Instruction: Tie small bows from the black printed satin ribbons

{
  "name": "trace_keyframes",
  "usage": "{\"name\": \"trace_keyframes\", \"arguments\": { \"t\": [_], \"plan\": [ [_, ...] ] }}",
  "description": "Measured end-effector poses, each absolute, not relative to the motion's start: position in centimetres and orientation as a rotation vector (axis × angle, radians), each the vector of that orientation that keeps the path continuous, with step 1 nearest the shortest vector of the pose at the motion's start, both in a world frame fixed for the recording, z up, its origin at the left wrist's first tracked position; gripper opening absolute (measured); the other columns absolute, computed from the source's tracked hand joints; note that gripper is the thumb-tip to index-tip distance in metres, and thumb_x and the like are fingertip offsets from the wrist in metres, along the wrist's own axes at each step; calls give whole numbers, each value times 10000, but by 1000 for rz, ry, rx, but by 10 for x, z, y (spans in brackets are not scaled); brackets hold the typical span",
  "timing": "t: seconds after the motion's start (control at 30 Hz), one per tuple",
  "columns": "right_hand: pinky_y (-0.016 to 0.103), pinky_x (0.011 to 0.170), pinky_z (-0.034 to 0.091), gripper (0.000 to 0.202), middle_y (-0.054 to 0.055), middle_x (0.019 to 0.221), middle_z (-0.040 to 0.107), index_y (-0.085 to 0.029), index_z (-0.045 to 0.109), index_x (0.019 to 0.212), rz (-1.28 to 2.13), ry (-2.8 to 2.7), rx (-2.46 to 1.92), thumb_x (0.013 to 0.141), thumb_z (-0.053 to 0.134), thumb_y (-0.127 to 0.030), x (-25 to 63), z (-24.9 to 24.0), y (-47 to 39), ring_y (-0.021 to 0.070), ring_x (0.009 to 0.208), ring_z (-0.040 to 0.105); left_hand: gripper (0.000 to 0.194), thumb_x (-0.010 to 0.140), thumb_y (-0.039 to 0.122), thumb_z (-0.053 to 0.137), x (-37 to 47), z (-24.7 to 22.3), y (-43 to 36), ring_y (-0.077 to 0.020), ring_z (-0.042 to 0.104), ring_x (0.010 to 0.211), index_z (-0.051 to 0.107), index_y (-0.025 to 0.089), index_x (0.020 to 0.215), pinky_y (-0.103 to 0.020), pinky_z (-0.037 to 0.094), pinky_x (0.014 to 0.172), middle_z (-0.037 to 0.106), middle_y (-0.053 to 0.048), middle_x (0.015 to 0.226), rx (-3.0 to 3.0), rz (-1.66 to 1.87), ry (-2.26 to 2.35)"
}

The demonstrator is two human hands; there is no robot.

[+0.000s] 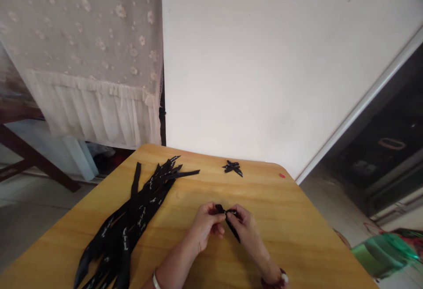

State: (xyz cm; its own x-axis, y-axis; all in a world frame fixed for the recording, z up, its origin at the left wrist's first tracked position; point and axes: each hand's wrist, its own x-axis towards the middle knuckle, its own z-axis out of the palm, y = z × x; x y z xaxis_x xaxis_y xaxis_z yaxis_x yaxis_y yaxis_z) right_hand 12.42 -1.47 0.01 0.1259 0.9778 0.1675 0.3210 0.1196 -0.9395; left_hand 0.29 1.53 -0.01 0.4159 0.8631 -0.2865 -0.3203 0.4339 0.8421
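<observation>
Between my two hands is a black ribbon (234, 231) gathered into loops, one tail hanging down toward the right. My left hand (208, 224) pinches its left loop with thumb and forefinger. The right side, near the middle, is pinched by my right hand (242, 224). A pile of long black ribbon strips (132, 218) with white lettering lies on the left part of the wooden table (280, 209). Beyond my hands, near the far edge, rests a black ribbon bow (233, 168).
A small red piece (282, 175) lies at the table's far right corner. A white wall (264, 68) stands behind the table, with a lace curtain (99, 60) at left. A green translucent object (385, 253) is beside the table at lower right.
</observation>
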Motion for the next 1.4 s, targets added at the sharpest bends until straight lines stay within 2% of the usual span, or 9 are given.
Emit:
{"name": "trace_keyframes", "arguments": {
  "t": [0.17,0.33,0.6,0.93,1.0,1.17,1.4],
  "plan": [
    [199,466,334,167,-34,524,462,-172,494,590,857,-1381,-1391,700,520,-295,124,1,-15,110,502,437,173,529,182,603,4,-3,16,-61,431,269,448,150,597,-159,327,256,470,68,420,825,854,869],
    [203,473,346,174,-25,524,493,-171,519,600,823,-1406,-1383,708,518,-307,125,-1,-14,116,511,455,171,545,196,590,4,-3,15,-77,468,291,462,150,647,-160,321,252,513,52,473,840,832,876],
    [205,478,352,157,-18,533,517,-167,533,609,824,-1410,-1376,711,521,-285,122,-2,-14,119,518,469,186,537,201,609,3,-1,16,-86,477,288,457,153,633,-157,314,243,497,64,450,809,846,882],
    [203,452,340,190,-17,522,519,-163,544,605,827,-1366,-1390,698,535,-328,124,0,-15,114,488,458,289,610,407,578,-1,-1,17,-73,472,278,478,139,647,-170,315,232,545,26,565,648,913,815],
    [203,460,348,188,-15,530,524,-164,543,608,798,-1362,-1408,706,526,-324,124,-1,-15,117,499,464,269,598,375,600,-2,-2,18,-73,479,291,481,143,664,-162,308,232,539,34,560,657,869,790],
    [199,460,346,190,-18,522,513,-169,526,589,735,-1380,-1434,718,510,-307,124,-5,-13,117,502,460,217,514,182,650,0,-4,17,-75,489,327,495,140,658,-147,319,257,496,58,485,729,826,810],
    [202,464,367,196,4,549,559,-164,551,606,740,-1383,-1463,706,524,-331,125,-1,-15,137,537,507,167,529,184,612,4,-2,16,-79,492,333,490,140,634,-160,340,273,489,57,483,774,868,844]
  ]
}}
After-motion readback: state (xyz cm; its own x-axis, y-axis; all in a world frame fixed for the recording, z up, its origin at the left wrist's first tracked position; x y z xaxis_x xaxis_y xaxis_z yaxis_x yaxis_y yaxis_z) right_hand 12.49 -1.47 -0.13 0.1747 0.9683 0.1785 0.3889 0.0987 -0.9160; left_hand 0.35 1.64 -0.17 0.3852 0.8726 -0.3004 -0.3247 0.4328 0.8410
